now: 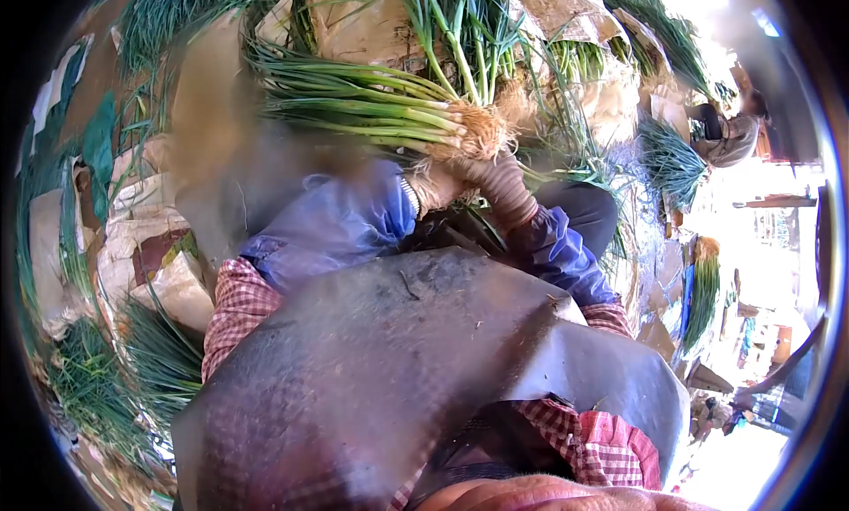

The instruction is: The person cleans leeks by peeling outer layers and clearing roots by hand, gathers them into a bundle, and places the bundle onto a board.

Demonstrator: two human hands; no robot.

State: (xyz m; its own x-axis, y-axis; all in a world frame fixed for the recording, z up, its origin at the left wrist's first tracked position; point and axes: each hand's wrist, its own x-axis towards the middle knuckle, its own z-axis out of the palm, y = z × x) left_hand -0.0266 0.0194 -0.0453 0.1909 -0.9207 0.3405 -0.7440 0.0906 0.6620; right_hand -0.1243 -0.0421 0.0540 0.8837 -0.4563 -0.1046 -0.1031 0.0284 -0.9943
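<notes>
A thick bunch of green onions (380,108) lies crosswise in front of me, its pale roots (478,130) to the right and its green leaves to the left. My left hand (433,189), in a tan glove, is closed at the underside of the root end. Close beside it, my right hand (500,185), also gloved, grips the same end from below. Most fingertips are hidden behind the roots and gloves. More green onions (464,42) stand upright just behind the bunch. Blue sleeve covers (332,223) reach to both gloves.
A dark apron (389,334) covers my lap. Green onion piles lie at the upper left (172,24), lower left (97,369) and right (672,161), among pale sacking (354,24). Another person (730,139) bends over at the far right. A smear blurs the left-centre view.
</notes>
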